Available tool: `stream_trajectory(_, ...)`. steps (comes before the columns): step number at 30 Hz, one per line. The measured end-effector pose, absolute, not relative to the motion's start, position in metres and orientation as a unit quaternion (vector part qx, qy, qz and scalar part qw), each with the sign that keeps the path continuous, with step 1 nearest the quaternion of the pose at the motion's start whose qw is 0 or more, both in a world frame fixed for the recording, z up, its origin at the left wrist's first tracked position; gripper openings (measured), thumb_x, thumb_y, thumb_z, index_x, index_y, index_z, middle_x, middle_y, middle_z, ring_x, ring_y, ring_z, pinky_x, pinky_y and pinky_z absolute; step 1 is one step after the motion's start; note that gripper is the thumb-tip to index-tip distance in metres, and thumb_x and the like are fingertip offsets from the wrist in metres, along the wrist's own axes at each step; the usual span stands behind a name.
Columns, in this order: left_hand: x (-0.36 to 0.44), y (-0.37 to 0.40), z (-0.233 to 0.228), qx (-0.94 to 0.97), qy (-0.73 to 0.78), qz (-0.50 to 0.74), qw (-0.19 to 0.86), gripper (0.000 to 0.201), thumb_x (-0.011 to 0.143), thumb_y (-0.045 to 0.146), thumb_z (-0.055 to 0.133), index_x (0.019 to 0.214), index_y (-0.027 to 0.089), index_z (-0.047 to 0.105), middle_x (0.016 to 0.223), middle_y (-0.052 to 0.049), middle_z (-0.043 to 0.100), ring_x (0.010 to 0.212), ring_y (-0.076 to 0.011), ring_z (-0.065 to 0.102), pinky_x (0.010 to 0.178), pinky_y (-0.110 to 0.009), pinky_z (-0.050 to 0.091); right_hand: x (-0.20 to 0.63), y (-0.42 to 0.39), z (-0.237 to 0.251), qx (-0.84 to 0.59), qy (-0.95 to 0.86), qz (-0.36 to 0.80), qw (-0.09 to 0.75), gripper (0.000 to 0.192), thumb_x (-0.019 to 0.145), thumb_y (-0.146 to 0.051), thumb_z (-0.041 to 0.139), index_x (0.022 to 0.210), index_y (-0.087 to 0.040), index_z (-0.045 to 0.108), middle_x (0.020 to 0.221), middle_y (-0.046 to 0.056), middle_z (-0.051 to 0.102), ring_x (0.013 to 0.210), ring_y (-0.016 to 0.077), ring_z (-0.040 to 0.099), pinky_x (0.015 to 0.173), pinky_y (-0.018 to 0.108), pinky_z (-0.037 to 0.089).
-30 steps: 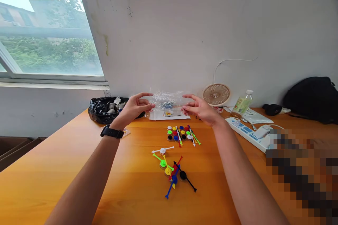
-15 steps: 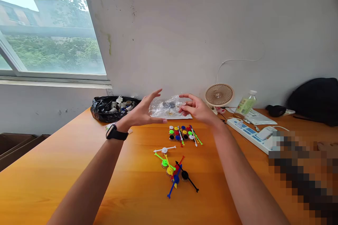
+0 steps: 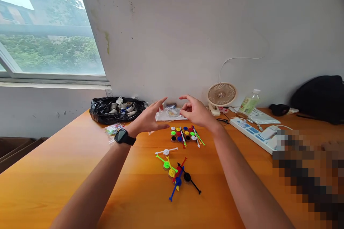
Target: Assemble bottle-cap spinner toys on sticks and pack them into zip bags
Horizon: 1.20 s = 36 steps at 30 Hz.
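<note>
My left hand point(image 3: 151, 117) hovers over the far part of the table, its thumb and fingers spread, holding nothing. Across from it is my right hand point(image 3: 197, 111), index finger stretched out and the others loosely curled, also with nothing visible in it. Behind and between them a clear plastic bag point(image 3: 172, 112) lies on something white by the wall; contact with it cannot be made out. Below the hands sit rows of coloured discs point(image 3: 188, 133) with loose arrows. Nearer me lie several assembled arrow spinners, among them a white one point(image 3: 166, 152), a green one point(image 3: 166, 165) and a black one point(image 3: 187, 177).
A black plastic bag point(image 3: 98, 110) with cardboard rolls stands at the back left, a small clear bag of coloured pieces point(image 3: 110, 129) before it. To the right are a fan point(image 3: 221, 94), a bottle point(image 3: 248, 104), a power strip point(image 3: 251, 134) and a black bag point(image 3: 319, 98).
The clear bag between my hands looks lower and flatter. My left hand has shifted slightly right, uncovering more of the small bag near my watch. The view has turned a little.
</note>
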State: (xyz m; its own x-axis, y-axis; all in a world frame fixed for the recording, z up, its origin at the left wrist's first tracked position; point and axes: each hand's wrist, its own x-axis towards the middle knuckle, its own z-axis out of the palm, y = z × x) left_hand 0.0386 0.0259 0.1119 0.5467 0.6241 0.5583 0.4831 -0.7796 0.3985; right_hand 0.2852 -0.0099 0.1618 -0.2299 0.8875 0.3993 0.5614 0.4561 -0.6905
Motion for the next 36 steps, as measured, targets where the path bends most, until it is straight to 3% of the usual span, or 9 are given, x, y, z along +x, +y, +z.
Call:
stream_trajectory(4,0.038,0.023,0.117,0.875,0.340,0.343,0.045,0.107,0.075,0.048,0.083,0.164,0.029,0.026,0.121,-0.010,0.060,0.108,-0.0290,0.059,0.097,-0.043,0.046,0.279,-0.014,0.167,-0.485,-0.752,0.036,0.445,0.022,0.079,-0.024,0.075,0.097,-0.021,0.063,0.094,0.005,0.071,0.079,0.0193,0.062,0.071,0.032,0.048)
stream_trajectory(5,0.038,0.021,0.119,0.873,0.349,0.339,0.026,0.107,0.075,0.047,0.083,0.164,0.028,0.026,0.121,-0.010,0.061,0.108,-0.0299,0.059,0.097,-0.044,0.045,0.277,-0.017,0.170,-0.479,-0.750,0.020,0.455,0.015,0.083,-0.028,0.074,0.090,-0.021,0.062,0.091,0.006,0.071,0.079,0.0196,0.062,0.071,0.033,0.048)
stream_trajectory(7,0.040,0.017,0.123,0.870,0.363,0.333,-0.010,0.107,0.075,0.045,0.082,0.164,0.028,0.026,0.123,-0.010,0.061,0.108,-0.0311,0.058,0.098,-0.045,0.044,0.272,-0.022,0.173,-0.472,-0.749,0.048,0.462,0.017,0.090,-0.036,0.069,0.084,-0.022,0.062,0.086,0.006,0.071,0.077,0.0199,0.063,0.071,0.033,0.049)
stream_trajectory(11,0.048,0.007,0.130,0.871,0.366,0.323,-0.055,0.105,0.076,0.042,0.079,0.165,0.027,0.024,0.122,-0.011,0.061,0.107,-0.0320,0.057,0.096,-0.046,0.043,0.264,-0.023,0.168,-0.505,-0.715,0.181,0.448,0.035,0.086,-0.045,0.076,0.108,-0.022,0.060,0.093,0.008,0.075,0.082,0.0226,0.070,0.072,0.034,0.054)
stream_trajectory(18,0.055,0.001,0.133,0.875,0.357,0.320,-0.070,0.108,0.078,0.044,0.078,0.166,0.030,0.017,0.130,-0.013,0.060,0.112,-0.0349,0.056,0.093,-0.046,0.042,0.260,-0.019,0.160,-0.403,-0.660,0.435,0.462,0.076,0.087,-0.030,0.077,0.147,-0.028,0.030,0.098,0.002,0.077,0.090,0.0216,0.078,0.090,0.041,0.062)
stream_trajectory(22,0.057,-0.001,0.133,0.883,0.341,0.317,-0.058,0.108,0.078,0.042,0.077,0.167,0.030,0.017,0.133,-0.014,0.059,0.112,-0.0348,0.055,0.095,-0.047,0.042,0.262,-0.023,0.166,-0.366,-0.635,0.543,0.409,0.096,0.090,-0.044,0.078,0.161,-0.031,0.014,0.109,0.008,0.078,0.096,0.0245,0.079,0.093,0.045,0.064)
stream_trajectory(27,0.062,-0.006,0.132,0.893,0.325,0.308,-0.054,0.108,0.078,0.043,0.077,0.167,0.028,0.017,0.138,-0.015,0.058,0.114,-0.0353,0.054,0.100,-0.051,0.041,0.265,-0.025,0.170,-0.333,-0.638,0.581,0.380,0.109,0.090,-0.051,0.076,0.166,-0.038,-0.001,0.119,0.007,0.077,0.099,0.0247,0.078,0.091,0.045,0.064)
stream_trajectory(32,0.062,-0.003,0.129,0.892,0.332,0.295,-0.082,0.106,0.080,0.041,0.075,0.167,0.028,0.015,0.136,-0.014,0.060,0.115,-0.0357,0.054,0.098,-0.049,0.040,0.272,-0.025,0.172,-0.318,-0.674,0.554,0.373,0.094,0.094,-0.054,0.069,0.164,-0.036,0.009,0.110,0.005,0.078,0.092,0.0216,0.077,0.088,0.040,0.063)
stream_trajectory(36,0.058,0.005,0.116,0.882,0.370,0.248,-0.150,0.102,0.080,0.033,0.073,0.166,0.024,0.019,0.133,-0.015,0.060,0.115,-0.0358,0.053,0.098,-0.048,0.038,0.278,-0.020,0.167,-0.446,-0.732,0.336,0.390,0.072,0.094,-0.051,0.068,0.150,-0.025,0.032,0.093,0.005,0.076,0.083,0.0211,0.071,0.075,0.032,0.057)
